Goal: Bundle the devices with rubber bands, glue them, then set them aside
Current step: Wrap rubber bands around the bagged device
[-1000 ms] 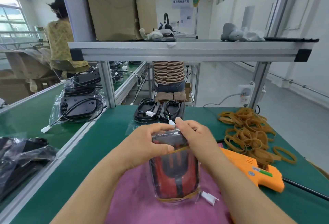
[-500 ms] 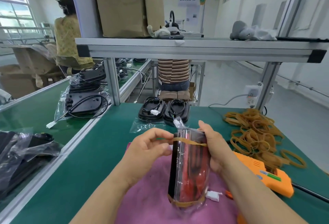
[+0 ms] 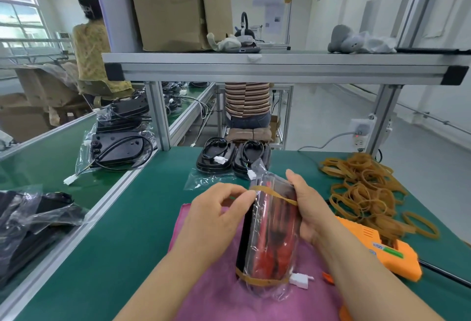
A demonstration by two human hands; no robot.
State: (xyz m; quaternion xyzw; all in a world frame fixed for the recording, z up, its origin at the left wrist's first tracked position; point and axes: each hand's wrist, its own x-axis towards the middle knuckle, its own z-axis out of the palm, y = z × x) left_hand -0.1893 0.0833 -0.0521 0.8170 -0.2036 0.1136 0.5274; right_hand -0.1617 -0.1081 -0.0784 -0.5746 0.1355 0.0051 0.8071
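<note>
A bagged stack of red and black devices (image 3: 272,234) stands on its edge on a pink cloth (image 3: 221,297). One rubber band runs round its near end and another (image 3: 276,194) crosses its far end at a slant. My right hand (image 3: 307,208) grips the stack's right side, thumb up along the top. My left hand (image 3: 219,211) pinches the far band at the stack's left edge. A white connector (image 3: 300,280) hangs from the near end. An orange glue gun (image 3: 384,252) lies to the right.
A heap of loose rubber bands (image 3: 367,190) lies at the right on the green table (image 3: 122,231). Two black devices (image 3: 234,158) with cables sit at the far edge. More bagged devices (image 3: 114,147) lie on the left bench. People sit beyond, under an aluminium shelf (image 3: 280,68).
The stack was lying flat and has been turned up onto its edge. My left hand has shifted from holding the top to pinching the far band at the left side.
</note>
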